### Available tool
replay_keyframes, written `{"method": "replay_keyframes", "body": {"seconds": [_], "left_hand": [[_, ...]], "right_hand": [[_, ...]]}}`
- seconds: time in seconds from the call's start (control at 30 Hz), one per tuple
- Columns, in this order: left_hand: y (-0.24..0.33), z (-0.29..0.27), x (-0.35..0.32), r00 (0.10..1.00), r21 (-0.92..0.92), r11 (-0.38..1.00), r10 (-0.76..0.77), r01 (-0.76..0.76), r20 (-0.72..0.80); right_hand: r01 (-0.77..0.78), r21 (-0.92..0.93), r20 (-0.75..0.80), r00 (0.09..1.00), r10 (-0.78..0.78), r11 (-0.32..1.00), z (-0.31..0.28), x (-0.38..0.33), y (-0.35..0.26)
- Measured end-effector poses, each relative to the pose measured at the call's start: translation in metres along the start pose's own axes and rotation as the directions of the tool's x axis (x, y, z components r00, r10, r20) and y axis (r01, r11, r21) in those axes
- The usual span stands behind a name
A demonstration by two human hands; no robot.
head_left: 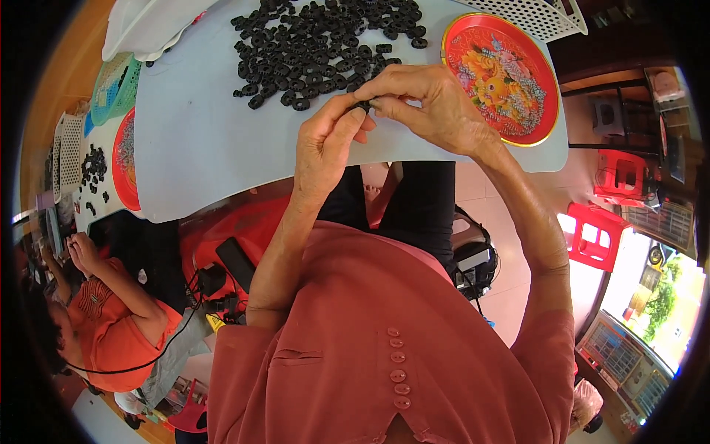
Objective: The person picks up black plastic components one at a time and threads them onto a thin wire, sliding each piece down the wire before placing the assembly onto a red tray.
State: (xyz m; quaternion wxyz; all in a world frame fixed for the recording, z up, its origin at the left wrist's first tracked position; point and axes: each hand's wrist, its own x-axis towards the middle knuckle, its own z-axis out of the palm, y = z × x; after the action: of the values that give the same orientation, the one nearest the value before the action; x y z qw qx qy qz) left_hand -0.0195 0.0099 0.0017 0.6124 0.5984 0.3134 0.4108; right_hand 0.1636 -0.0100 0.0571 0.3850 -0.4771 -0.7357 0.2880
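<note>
Over the near part of the table, my left hand [325, 140] pinches a small black plastic part [361, 106] between thumb and fingers. My right hand [433, 107] meets it there, its thumb and forefinger closed at the part's right side. Whatever sits between those right fingertips is too small to make out. Just beyond my hands lies a loose pile of similar black parts [310, 55], rounded and with holes. To the right, a round red tray [546, 100] with a floral pattern and gold rim carries many small silvery pieces.
A white perforated basket [543, 18] stands at the far right, a white bin [151, 26] at the far left. Left of my table, a co-worker in an orange shirt [122, 333] sits at another table with black parts and a red tray [124, 166]. Red stools [595, 237] stand at right.
</note>
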Motion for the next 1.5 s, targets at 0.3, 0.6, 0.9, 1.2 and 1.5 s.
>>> {"method": "replay_keyframes", "body": {"seconds": [0.3,0.6,0.9,1.2,1.5], "left_hand": [[-0.002,-0.002,0.002,0.998,-0.084,0.996,-0.021,0.026,0.053],[-0.002,0.003,0.001,0.999,0.084,0.996,0.009,-0.012,0.043],[-0.002,0.003,0.003,0.999,0.069,0.998,-0.003,0.000,0.044],[-0.002,0.005,0.002,1.000,0.143,0.990,0.002,-0.005,0.018],[-0.002,0.006,0.002,1.000,0.134,0.991,0.013,-0.015,0.017]], "right_hand": [[-0.172,0.133,-0.034,0.983,0.178,0.976,0.001,-0.004,-0.003],[-0.203,0.129,-0.067,0.975,0.213,0.971,0.007,-0.007,0.006],[-0.120,0.023,-0.112,0.986,0.122,0.992,0.007,-0.005,-0.002],[-0.140,-0.109,-0.160,0.980,0.121,0.984,0.011,-0.007,-0.006],[-0.268,-0.009,-0.102,0.959,0.266,0.963,0.008,-0.005,-0.010]]}}
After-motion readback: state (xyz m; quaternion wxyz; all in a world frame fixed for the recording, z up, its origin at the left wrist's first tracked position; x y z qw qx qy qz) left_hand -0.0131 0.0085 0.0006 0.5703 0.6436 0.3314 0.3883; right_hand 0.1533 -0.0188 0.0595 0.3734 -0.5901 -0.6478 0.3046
